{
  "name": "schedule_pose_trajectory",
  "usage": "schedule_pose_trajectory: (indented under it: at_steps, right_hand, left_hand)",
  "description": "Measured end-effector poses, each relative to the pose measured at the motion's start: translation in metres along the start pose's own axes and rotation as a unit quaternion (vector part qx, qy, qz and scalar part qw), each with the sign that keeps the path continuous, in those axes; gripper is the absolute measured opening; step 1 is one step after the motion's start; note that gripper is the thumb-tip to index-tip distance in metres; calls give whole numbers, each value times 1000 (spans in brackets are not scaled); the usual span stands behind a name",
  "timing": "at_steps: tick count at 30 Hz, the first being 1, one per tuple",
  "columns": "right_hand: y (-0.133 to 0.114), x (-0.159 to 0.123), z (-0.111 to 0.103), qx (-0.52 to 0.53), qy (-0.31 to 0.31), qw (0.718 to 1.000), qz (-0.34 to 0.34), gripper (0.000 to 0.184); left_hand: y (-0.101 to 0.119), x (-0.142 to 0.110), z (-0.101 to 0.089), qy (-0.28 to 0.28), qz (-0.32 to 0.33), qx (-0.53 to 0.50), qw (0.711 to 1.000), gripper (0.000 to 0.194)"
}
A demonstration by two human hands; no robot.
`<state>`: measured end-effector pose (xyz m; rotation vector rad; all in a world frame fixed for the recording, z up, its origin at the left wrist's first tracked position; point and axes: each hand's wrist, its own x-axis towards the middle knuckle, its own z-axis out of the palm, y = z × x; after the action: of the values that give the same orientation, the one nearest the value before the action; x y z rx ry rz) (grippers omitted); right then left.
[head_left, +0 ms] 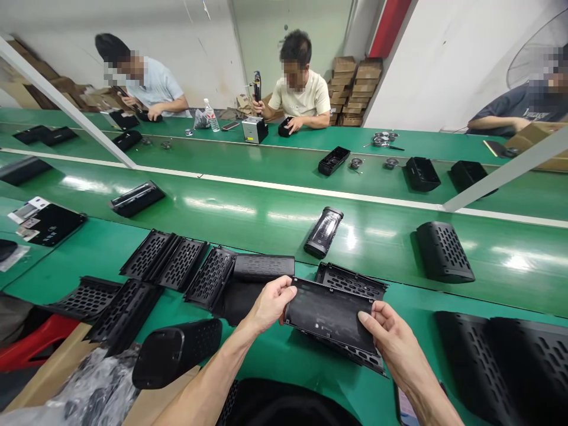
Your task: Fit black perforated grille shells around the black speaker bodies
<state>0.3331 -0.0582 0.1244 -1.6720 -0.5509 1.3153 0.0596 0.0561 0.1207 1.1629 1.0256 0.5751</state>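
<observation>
My left hand (270, 305) pinches the left end of a smooth black plastic panel (331, 310) with small tabs along its edges. At its other end my right hand (390, 331) grips it, thumb on top and fingers behind. Below and behind the panel show slotted black grilles (352, 283); whether they touch it I cannot tell. To the left of my hands lie several more slotted grille covers (181, 263) and a smooth curved black cover (264, 266). A black speaker housing (177, 349) with a rounded end rests near my left forearm.
A green conveyor belt (248, 207) carries black speaker housings (325, 232) past the bench. Slotted housings (474, 349) stand at the right, near a phone (406, 408). A cardboard box with plastic bags (84, 390) is at lower left. Three co-workers sit across the line.
</observation>
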Motion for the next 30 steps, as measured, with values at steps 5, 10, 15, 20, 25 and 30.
schedule_pose_trajectory:
  at_steps: [5, 10, 15, 20, 25, 30]
  right_hand:
    - [1, 1, 6, -8, 11, 1000, -7, 50]
    - [-3, 0, 9, -14, 7, 1000, -21, 52]
    - [-5, 0, 7, -41, 16, 999, -30, 50]
    - [-7, 0, 5, -26, 20, 999, -15, 51]
    - [-11, -1, 4, 57, 17, 998, 26, 64]
    - [-12, 0, 2, 67, 11, 998, 9, 58]
  left_hand:
    - [5, -4, -3, 1, -15, 37, 999, 31]
    - [4, -5, -2, 4, -15, 31, 999, 39]
    - [-2, -2, 1, 1, -3, 9, 1000, 45]
    - [-6, 0, 0, -7, -8, -10, 1000, 42]
    - [-5, -1, -3, -3, 11, -35, 999, 42]
    - [-2, -4, -5, -2, 5, -51, 999, 45]
